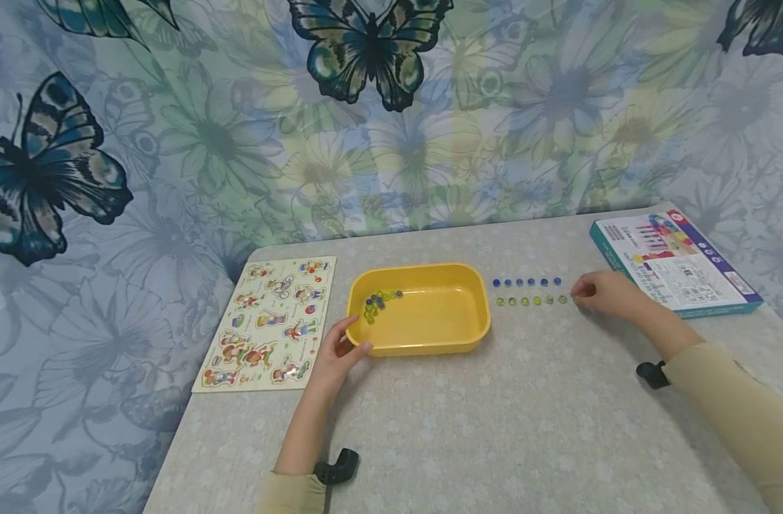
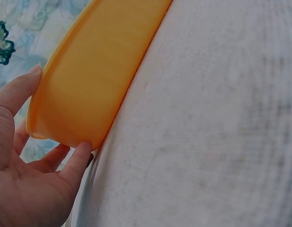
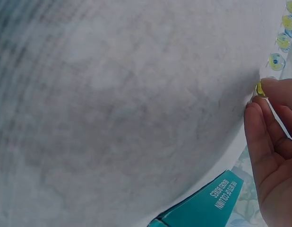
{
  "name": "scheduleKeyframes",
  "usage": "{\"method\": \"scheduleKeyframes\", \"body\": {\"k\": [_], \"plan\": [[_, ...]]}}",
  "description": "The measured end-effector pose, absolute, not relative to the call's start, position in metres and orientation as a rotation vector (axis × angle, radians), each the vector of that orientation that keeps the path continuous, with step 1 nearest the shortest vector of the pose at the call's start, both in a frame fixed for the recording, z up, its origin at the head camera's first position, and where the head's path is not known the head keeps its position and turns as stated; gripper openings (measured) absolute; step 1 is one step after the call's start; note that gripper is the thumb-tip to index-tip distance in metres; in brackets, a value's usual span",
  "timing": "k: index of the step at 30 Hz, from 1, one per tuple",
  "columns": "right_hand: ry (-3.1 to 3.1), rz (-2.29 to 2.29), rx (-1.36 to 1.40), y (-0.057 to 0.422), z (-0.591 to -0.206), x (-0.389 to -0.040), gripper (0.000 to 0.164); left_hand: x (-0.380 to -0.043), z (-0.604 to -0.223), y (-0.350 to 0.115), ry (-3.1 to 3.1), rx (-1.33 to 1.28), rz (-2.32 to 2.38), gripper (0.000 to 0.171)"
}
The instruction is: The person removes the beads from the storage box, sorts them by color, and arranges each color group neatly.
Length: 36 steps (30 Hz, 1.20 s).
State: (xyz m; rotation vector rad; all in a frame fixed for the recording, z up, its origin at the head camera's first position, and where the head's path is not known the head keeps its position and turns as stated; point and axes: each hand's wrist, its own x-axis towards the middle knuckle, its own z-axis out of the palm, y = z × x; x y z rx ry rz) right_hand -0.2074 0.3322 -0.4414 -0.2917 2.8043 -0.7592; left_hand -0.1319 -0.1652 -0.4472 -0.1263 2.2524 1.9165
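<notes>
A yellow tray (image 1: pixel 430 321) sits mid-table, with blue and yellow-green marbles (image 1: pixel 369 311) gathered at its left end. My left hand (image 1: pixel 332 357) holds that end, thumb at the rim and fingers against the outer wall, as the left wrist view shows up close. To the right of the tray run two rows: blue marbles (image 1: pixel 518 283) behind, yellow-green marbles (image 1: pixel 524 301) in front. At the right end of the front row, my right hand (image 1: pixel 606 294) pinches a yellow-green marble (image 3: pixel 260 90) between thumb and fingertips, close over the table.
A sheet of cartoon figures (image 1: pixel 269 321) lies left of the tray. Behind the right hand, a flat teal-edged box (image 1: pixel 680 264) rests at the table's back right. A butterfly-and-flower cloth (image 1: pixel 391 171) hangs along the table's back edge. Both wrists wear black devices.
</notes>
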Motion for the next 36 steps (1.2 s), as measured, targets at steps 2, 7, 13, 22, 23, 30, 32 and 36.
{"method": "scheduleKeyframes", "body": {"k": [2, 7, 13, 22, 23, 30, 32, 36], "plan": [[2.812, -0.754, -0.299, 0.332, -0.442, -0.208, 0.012, -0.134, -0.453, -0.166, 2.26, -0.127, 1.922, 0.061], [2.817, -0.743, -0.293, 0.332, -0.442, -0.207, 0.014, -0.136, -0.459, -0.166, 2.303, -0.109, 1.92, 0.06], [2.801, -0.754, -0.325, 0.333, -0.438, -0.204, 0.021, -0.135, -0.458, -0.164, 2.308, -0.095, 1.93, 0.059], [2.879, -0.943, -0.319, 0.314, -0.424, -0.199, 0.041, -0.133, -0.456, -0.166, 2.288, -0.063, 1.949, 0.059], [2.895, -0.988, -0.324, 0.307, -0.422, -0.199, 0.042, -0.133, -0.457, -0.166, 2.286, -0.058, 1.952, 0.06], [2.976, -1.192, -0.405, 0.239, -0.406, -0.199, 0.037, -0.133, -0.46, -0.166, 2.301, -0.075, 1.945, 0.058], [2.949, -1.23, -0.459, 0.218, -0.404, -0.2, 0.034, -0.133, -0.46, -0.166, 2.305, -0.08, 1.939, 0.059], [2.817, -1.251, -0.569, 0.178, -0.402, -0.203, 0.03, -0.133, -0.46, -0.166, 2.305, -0.091, 1.933, 0.059]]}}
